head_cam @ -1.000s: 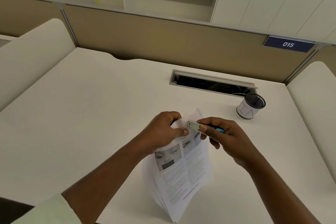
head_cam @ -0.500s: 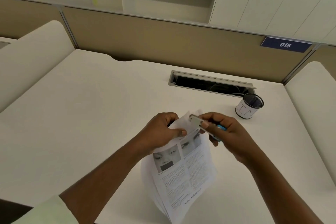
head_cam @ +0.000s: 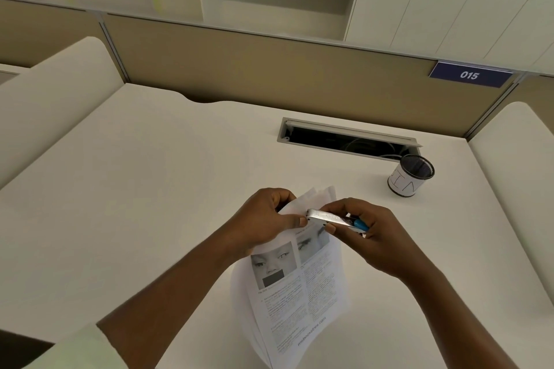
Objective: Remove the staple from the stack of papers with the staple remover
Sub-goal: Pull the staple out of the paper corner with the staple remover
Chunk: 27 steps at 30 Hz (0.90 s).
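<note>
Left sleeve (head_cam: 72, 352): was pale whitish-green, at 7 o'clock.
Left hand (head_cam: 263, 219): was bare.
Right hand (head_cam: 371, 234): was bare.

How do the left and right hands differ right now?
The left hand grips the top of the stack of papers; the right hand pinches the staple remover. The left hand's thumb lies flat on the page; the right hand's thumb presses the remover's side. Both meet at the papers' top edge.
</note>
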Motion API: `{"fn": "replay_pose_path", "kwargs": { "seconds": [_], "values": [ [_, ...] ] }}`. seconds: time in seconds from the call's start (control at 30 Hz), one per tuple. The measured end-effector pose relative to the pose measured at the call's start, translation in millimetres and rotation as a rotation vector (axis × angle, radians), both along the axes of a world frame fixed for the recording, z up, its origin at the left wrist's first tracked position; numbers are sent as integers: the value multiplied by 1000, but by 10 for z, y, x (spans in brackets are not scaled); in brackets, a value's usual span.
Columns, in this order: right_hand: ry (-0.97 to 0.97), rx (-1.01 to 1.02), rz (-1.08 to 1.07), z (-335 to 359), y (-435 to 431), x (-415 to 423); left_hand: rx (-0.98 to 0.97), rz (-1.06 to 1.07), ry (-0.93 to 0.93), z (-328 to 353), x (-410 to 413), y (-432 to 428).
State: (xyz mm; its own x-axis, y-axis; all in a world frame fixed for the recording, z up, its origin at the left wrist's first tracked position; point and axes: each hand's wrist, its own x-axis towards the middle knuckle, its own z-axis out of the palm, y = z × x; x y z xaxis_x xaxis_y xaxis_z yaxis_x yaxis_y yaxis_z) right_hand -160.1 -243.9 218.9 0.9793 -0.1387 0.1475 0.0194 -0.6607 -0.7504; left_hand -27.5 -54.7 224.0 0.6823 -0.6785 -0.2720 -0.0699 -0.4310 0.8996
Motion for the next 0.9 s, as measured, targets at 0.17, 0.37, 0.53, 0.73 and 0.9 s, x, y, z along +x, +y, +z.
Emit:
{"fn": "replay_pose_path", "kwargs": {
  "seconds": [0.17, 0.37, 0.53, 0.73, 0.9],
  "values": [
    [7, 16, 7, -27, 4, 3, 11, -1, -24, 3, -15, 2],
    [82, 125, -30, -35, 17, 5, 48, -42, -87, -17, -63, 9],
    [82, 132, -62, -13, 30, 34, 13, -24, -79, -71, -116, 14],
    [93, 131, -52, 15, -9, -11, 22, 27, -29, -45, -82, 23],
    [77, 62, -13, -3, 33, -31, 17, 40, 20, -42, -68, 22]
  ]
}}
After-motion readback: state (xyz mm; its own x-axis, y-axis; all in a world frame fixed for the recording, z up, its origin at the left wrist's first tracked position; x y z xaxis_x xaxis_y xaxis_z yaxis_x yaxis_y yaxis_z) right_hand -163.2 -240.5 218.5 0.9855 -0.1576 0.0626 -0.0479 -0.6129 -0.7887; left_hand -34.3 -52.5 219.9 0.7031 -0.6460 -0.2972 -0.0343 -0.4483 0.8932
